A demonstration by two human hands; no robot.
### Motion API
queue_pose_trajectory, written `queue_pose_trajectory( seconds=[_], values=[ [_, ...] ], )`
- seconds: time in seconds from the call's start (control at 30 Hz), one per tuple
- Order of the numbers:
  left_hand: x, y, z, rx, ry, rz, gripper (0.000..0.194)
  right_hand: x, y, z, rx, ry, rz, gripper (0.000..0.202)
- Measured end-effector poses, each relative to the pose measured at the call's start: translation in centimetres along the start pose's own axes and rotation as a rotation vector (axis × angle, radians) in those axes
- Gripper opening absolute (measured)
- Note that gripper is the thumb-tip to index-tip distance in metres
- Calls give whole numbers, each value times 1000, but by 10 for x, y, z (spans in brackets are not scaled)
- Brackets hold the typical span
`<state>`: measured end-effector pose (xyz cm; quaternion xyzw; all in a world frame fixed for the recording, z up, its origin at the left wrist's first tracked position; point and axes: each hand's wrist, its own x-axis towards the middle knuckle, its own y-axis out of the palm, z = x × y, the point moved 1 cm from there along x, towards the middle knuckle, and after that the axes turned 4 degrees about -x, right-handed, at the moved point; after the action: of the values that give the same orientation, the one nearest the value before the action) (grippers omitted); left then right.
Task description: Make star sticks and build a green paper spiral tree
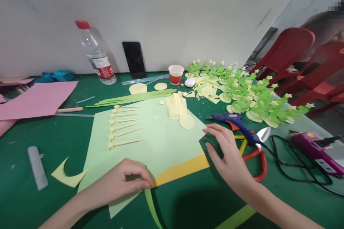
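My left hand (127, 179) pinches the end of a green paper strip (152, 205) near the front edge of the pale green sheet (158, 143). That strip hangs down toward the bottom of the picture. My right hand (224, 146) is empty, its fingers apart at the sheet's right corner, near the blue glue gun (238, 121). On the sheet lie several thin yellow paper stems with star ends (125, 126), a bundle of pale yellow strips (176, 105) and a pale yellow disc (187, 121). An orange-yellow sheet (185, 168) shows underneath.
Red-handled scissors (262, 164), a black cable and a purple power strip (317, 150) lie right. Several green paper plants (252, 93) stand back right. A bottle (99, 61), phone (133, 59) and paper cup (176, 75) line the wall. A person sits beyond, right.
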<state>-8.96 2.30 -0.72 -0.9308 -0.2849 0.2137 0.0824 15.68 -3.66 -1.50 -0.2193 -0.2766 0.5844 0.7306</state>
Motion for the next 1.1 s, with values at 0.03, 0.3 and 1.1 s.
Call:
queue_pose_trajectory(
  seconds=[0.03,0.3,1.1],
  values=[
    [1,1,-3,-3,-11,-34,18,0,-3,5,-2,-23,31,20],
    [20,3,-58,61,37,-398,15,15,1,59,5,-17,531,20],
    [40,-6,-82,36,-6,-401,17,55,-21,53,62,-96,593,25]
  ],
)
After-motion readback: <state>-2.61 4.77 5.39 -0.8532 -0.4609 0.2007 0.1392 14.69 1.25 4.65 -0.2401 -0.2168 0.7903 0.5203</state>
